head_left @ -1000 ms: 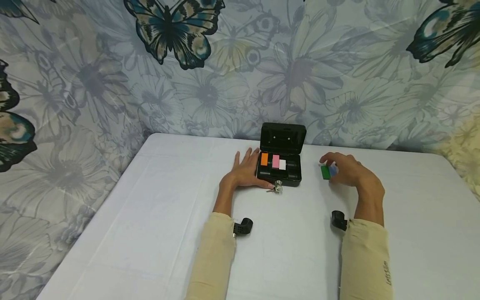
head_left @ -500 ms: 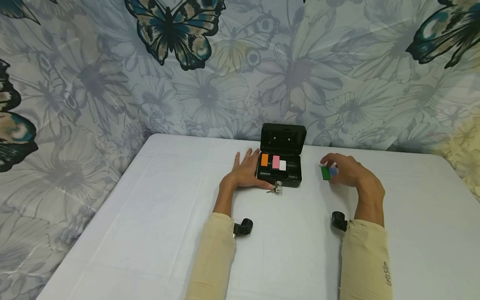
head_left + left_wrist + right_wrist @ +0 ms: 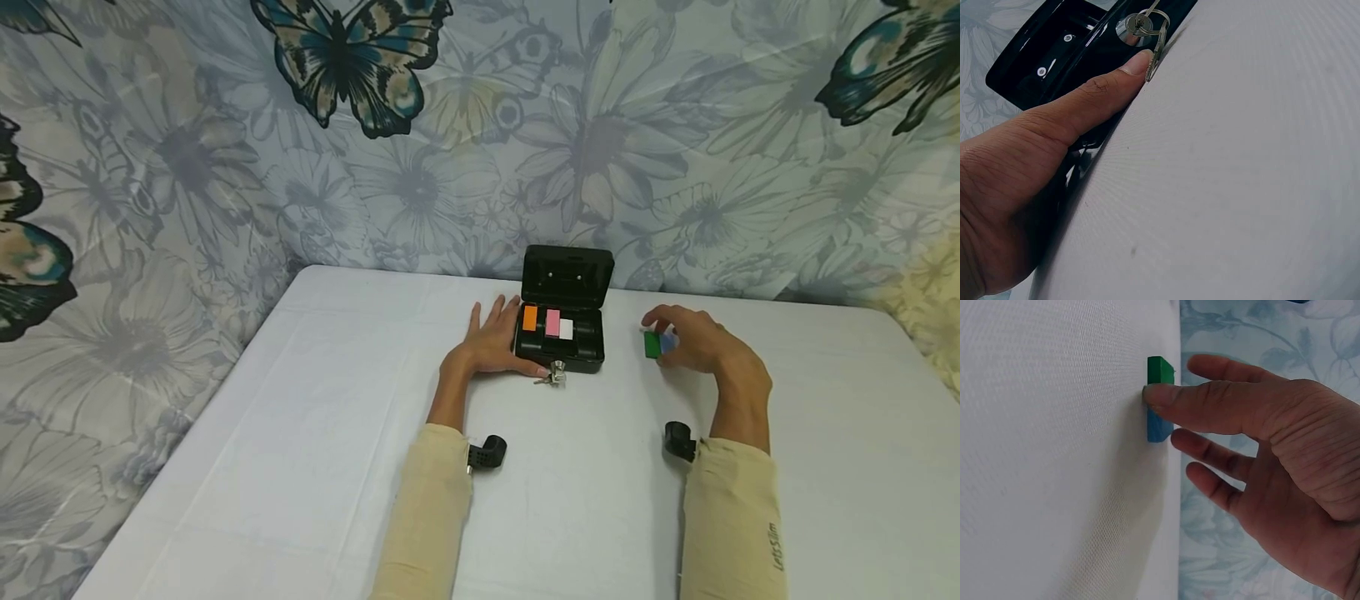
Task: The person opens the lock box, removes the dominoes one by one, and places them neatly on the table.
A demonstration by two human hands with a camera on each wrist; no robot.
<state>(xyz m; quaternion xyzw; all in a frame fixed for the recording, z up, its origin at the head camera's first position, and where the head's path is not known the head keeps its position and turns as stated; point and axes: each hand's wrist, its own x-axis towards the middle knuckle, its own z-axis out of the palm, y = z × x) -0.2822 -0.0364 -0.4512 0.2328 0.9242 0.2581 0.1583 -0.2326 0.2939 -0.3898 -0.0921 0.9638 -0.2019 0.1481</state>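
Observation:
My left hand lies spread against the left side of an open black cash box, its thumb along the front near the keys. In the left wrist view the thumb tip touches the box front beside the lock and key ring. Inside the box sit an orange block, a pink block and a white block. To the right, my right hand pinches a green block and a blue block, set side by side at the table surface. The thumb covers where they meet.
The box lid stands raised at the back, near the table's far edge. A white cloth covers the table. Behind it hangs a flower and butterfly cloth. Each sleeve carries a black wrist camera.

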